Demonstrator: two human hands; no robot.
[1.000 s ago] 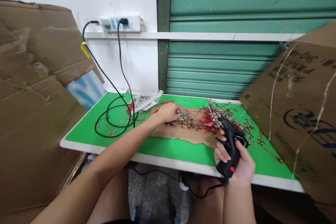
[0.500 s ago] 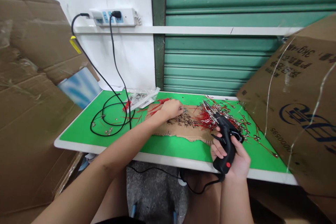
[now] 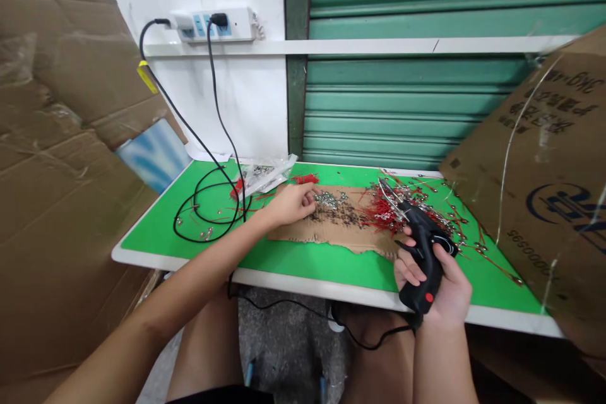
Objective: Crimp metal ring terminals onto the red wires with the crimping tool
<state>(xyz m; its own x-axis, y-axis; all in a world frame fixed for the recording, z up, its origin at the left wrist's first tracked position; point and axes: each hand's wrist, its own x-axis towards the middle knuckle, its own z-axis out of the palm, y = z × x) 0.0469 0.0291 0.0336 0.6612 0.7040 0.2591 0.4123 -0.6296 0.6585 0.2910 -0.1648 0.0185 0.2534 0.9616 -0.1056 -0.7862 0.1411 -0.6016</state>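
Nearest the camera, at about five o'clock, the right hand [image 3: 440, 284] has its grip wrapped tight around the handle of a black glue gun [image 3: 423, 252], fingers curled across the front and the thumb behind. A red switch shows low on the handle, and a black cord [image 3: 364, 341] drops from its base under the table edge. The gun's metal nozzle points toward eleven o'clock, just over a heap of red wires with small metal ends [image 3: 383, 211].

From seven o'clock the left forearm reaches out over the green table [image 3: 303, 262]. The left hand [image 3: 291, 202] rests palm down on a torn brown cardboard sheet [image 3: 331, 230] near the table's middle; its fingertips are drawn together on a small cluster of metal parts [image 3: 326, 199], though whether any piece is actually pinched between them cannot be told. Dark specks dot the cardboard between the two hands.

At nine o'clock from the left hand lies a coiled black cable [image 3: 208, 208], and just beyond the hand, at twelve o'clock, a clear plastic bag [image 3: 269, 173] holding more metal bits. Farther back, two black plugs sit in a white power strip [image 3: 220, 24] on the wall. Large cardboard boxes lean at the left [image 3: 61, 158] and at the right [image 3: 544, 183], and a green roller shutter [image 3: 416, 88] closes the background.
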